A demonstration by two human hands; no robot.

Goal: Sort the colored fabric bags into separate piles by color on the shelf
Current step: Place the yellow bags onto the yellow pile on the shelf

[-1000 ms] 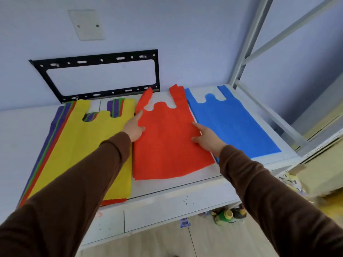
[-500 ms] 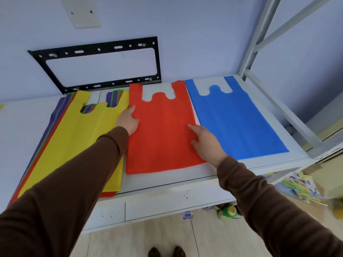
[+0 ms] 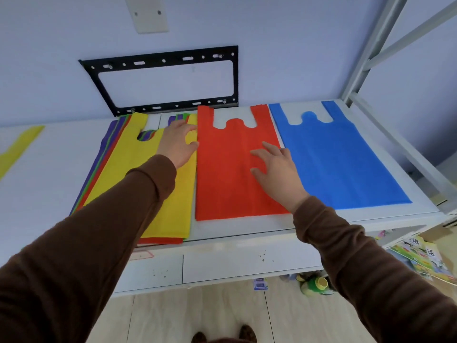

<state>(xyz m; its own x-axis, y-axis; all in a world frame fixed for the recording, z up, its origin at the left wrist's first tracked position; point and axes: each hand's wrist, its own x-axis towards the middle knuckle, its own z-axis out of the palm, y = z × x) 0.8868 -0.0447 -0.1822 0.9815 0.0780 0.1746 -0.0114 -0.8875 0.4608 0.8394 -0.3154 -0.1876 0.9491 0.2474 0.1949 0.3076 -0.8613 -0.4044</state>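
Flat red fabric bag (image 3: 230, 174) lies on the white shelf (image 3: 247, 227) between the blue fabric bag (image 3: 331, 159) and mixed stack topped by a yellow fabric bag (image 3: 131, 174). Right hand (image 3: 277, 169), fingers spread, likely smoothing red. Left hand (image 3: 178, 142) flat on yellow, probably next pick. No legible writing.

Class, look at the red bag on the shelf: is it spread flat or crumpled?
Spread flat: the red bag lies smooth, both handles straight, under the right hand.

Pale lilac wall (image 3: 284, 28), black mounting bracket (image 3: 163, 80) (screwed flat), grey metal upright (image 3: 366, 45), light wood floor (image 3: 197, 315)
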